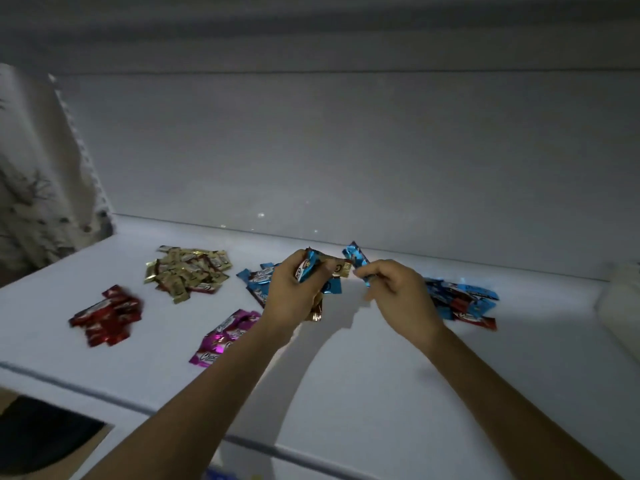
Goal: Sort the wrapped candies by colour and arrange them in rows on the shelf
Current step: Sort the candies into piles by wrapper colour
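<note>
Left hand (pixel 294 292) clutching mixed candies (pixel 313 271), right hand (pixel 398 289) pinching blue candy (pixel 356 259)

White shelf (pixel 346 375) bearing wrapped candies in piles.
A red pile (pixel 105 317) lies at 9 o'clock, a gold pile (pixel 187 273) at 10, a blue pile (pixel 258 280) at 11 and a pink pile (pixel 225 337) at 8. A mostly blue mixed pile (pixel 464 303) sits at 3, with a blurred white object (pixel 620 306) beyond it at the edge.

Red candies (pixel 107 317) motion-blurred, blue pile (pixel 255 280) half behind left hand (pixel 291 295); white object (pixel 620 306) cropped right
</note>
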`<state>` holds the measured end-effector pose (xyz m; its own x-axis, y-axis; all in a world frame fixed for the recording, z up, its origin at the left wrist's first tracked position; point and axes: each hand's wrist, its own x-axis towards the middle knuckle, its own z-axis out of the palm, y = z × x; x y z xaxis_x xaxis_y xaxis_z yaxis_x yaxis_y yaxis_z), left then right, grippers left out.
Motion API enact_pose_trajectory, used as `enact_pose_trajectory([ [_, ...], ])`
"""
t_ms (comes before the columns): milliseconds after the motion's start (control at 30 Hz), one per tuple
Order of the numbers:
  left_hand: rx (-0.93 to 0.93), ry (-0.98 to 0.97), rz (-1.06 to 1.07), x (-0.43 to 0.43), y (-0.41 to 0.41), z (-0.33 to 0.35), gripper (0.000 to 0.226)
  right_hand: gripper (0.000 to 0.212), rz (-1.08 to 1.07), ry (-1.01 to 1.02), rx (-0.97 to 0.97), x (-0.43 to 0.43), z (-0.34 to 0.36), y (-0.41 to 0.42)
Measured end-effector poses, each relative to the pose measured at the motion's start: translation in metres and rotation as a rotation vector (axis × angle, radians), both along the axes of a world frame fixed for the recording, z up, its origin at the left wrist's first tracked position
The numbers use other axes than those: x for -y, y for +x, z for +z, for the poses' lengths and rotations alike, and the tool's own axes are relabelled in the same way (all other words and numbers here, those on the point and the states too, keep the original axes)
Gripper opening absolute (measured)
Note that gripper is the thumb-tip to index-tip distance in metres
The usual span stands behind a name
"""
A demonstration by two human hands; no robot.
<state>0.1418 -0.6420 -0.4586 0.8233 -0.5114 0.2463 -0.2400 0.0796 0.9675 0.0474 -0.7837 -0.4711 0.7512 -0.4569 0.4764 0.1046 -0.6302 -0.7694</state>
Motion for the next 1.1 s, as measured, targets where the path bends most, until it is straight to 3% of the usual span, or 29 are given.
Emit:
enact_pose_trajectory([
  [200, 0.110, -0.043, 0.011, -0.087, 0.020, 0.011, 0.012, 0.003, 0.141, 0.111, 0.014, -0.082, 0.023, 0.054],
  [533, -0.110, -0.138, 0.355, -0.194, 0.056, 0.008, 0.009, 0.013, 0.378, 0.158, -0.041, -0.185, 0.029, 0.118],
  [633, -0.255, -0.217, 0.395, -0.204, 0.057, 0.002, 0.023, 0.008, 0.413, 0.173, -0.066, -0.203, 0.028, 0.125],
  [767, -0.364, -0.302, 0.378, -0.211, 0.061, -0.005, 0.022, 0.008, 0.461, 0.182, -0.086, -0.215, 0.025, 0.131],
  [867, -0.400, -0.263, 0.416, -0.211, 0.066, -0.012, 0.018, 0.005, 0.460, 0.135, -0.117, -0.214, 0.018, 0.133],
  [967, -0.428, -0.219, 0.463, -0.208, 0.071, -0.022, 0.019, 0.017, 0.369, 0.092, -0.088, -0.202, 0.008, 0.136],
  [1100, -0.299, -0.161, 0.411, -0.193, 0.080, -0.030, 0.008, 0.029, 0.272, 0.031, -0.096, -0.181, 0.000, 0.135],
])
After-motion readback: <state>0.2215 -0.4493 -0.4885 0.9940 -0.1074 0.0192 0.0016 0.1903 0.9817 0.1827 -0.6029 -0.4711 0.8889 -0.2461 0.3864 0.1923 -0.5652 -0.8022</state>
